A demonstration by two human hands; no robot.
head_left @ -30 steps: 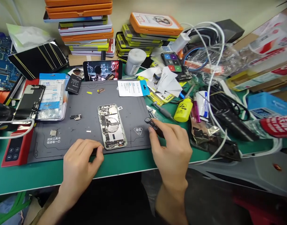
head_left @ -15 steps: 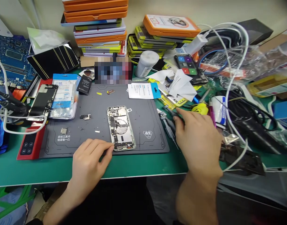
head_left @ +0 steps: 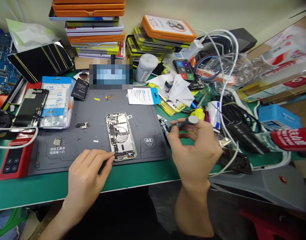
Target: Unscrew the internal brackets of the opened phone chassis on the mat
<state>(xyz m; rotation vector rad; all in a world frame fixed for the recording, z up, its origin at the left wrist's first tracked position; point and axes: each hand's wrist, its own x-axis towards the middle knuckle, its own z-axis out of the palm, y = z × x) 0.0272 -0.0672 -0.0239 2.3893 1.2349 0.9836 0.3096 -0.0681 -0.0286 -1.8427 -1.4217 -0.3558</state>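
Observation:
An opened smartphone (head_left: 123, 140) lies on the grey work mat (head_left: 150, 113), its inner boards and round coil showing. My left hand (head_left: 89, 173) rests at the phone's lower left corner, thumb and finger pinched together on its edge. Over the mat's right edge, my right hand (head_left: 192, 146) is closed around a dark screwdriver (head_left: 184, 123), its handle end pointing right. The screwdriver's tip is hard to make out among the tools (head_left: 163, 124) lying below it. A small SIM tray (head_left: 129, 117) sticks out beside the phone's upper right side.
Small phone parts (head_left: 82, 125) and a metal piece (head_left: 57, 142) lie left of the phone. A black battery (head_left: 80, 89) and blue-white packets (head_left: 55, 100) sit behind. White cables (head_left: 224, 83) and a red-labelled bottle (head_left: 292, 139) crowd the right side. Stacked orange cases (head_left: 89, 8) stand behind.
My right hand has lifted a screwdriver from among the tools at the mat's right edge. My left hand stays at the phone's corner. The whole view has shifted toward the right.

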